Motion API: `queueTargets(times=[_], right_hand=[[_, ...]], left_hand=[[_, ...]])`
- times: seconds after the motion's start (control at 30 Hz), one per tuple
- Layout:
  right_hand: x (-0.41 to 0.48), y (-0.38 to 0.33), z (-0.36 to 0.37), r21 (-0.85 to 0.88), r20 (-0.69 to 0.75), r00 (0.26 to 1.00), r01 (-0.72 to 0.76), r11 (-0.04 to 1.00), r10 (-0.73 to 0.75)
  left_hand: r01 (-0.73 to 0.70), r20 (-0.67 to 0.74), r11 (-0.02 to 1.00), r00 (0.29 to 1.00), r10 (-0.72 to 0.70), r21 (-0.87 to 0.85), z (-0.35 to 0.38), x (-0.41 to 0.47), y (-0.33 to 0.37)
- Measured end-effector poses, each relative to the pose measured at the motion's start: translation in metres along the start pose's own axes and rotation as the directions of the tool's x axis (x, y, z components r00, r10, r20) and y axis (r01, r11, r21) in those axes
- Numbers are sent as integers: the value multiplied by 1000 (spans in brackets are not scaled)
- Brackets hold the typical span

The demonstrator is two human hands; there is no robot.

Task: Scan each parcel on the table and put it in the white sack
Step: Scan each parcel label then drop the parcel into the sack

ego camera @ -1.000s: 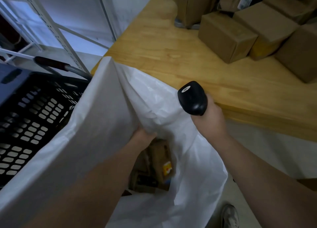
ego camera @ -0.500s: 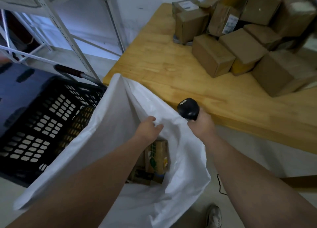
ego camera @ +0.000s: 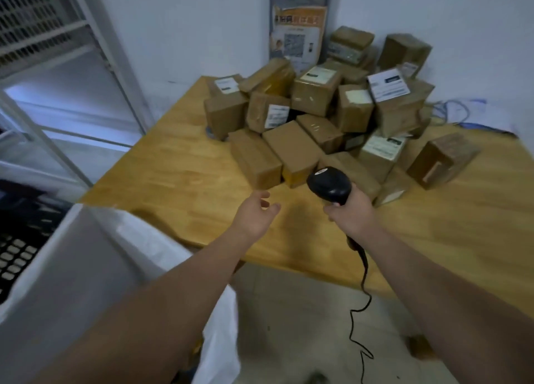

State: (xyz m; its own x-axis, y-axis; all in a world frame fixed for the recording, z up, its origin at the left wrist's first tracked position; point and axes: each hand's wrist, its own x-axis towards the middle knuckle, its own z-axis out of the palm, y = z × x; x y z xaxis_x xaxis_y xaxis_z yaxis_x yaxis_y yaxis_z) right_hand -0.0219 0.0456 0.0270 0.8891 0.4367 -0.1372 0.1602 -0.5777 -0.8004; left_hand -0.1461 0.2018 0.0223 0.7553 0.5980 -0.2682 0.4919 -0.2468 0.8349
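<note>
A heap of brown cardboard parcels (ego camera: 320, 123), several with white labels, lies at the back of the wooden table (ego camera: 185, 175). My right hand (ego camera: 351, 214) grips a black corded barcode scanner (ego camera: 329, 184), held upright just in front of the heap. My left hand (ego camera: 255, 213) hovers over the table with fingers spread and holds nothing; the nearest parcel (ego camera: 255, 164) is a short way beyond it. The white sack (ego camera: 81, 271) hangs open at the lower left, below the table's near corner. Its inside is hidden.
A black perforated crate (ego camera: 17, 245) stands left of the sack. A white metal rack (ego camera: 86, 65) fills the left side. The scanner cable (ego camera: 361, 311) dangles to the floor. A poster (ego camera: 297, 34) hangs on the wall behind the heap. Blue cables (ego camera: 456, 112) lie at the table's far right.
My left hand has let go of the sack's rim and moved up over the table. My right hand has carried the scanner forward toward the parcels. The view has risen from the sack to the table.
</note>
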Motion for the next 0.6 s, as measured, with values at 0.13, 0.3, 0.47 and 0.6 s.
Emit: queueTargets(times=[0.13, 0.3, 0.47, 0.6], right_hand=[[24, 20, -52, 29, -47, 997, -60, 998, 62], [53, 35, -101, 93, -93, 991, -85, 992, 93], [93, 30, -141, 192, -170, 981, -58, 980, 92], [130, 17, -168, 239, -247, 966, -17, 971, 77]], left_hand=[[4, 23, 1000, 1000, -3, -3, 43, 20, 39], [0, 43, 999, 999, -2, 38, 76, 45, 79], [-50, 67, 996, 997, 45, 70, 92, 83, 125], [-118, 53, 992, 992, 115, 52, 98, 121, 157]])
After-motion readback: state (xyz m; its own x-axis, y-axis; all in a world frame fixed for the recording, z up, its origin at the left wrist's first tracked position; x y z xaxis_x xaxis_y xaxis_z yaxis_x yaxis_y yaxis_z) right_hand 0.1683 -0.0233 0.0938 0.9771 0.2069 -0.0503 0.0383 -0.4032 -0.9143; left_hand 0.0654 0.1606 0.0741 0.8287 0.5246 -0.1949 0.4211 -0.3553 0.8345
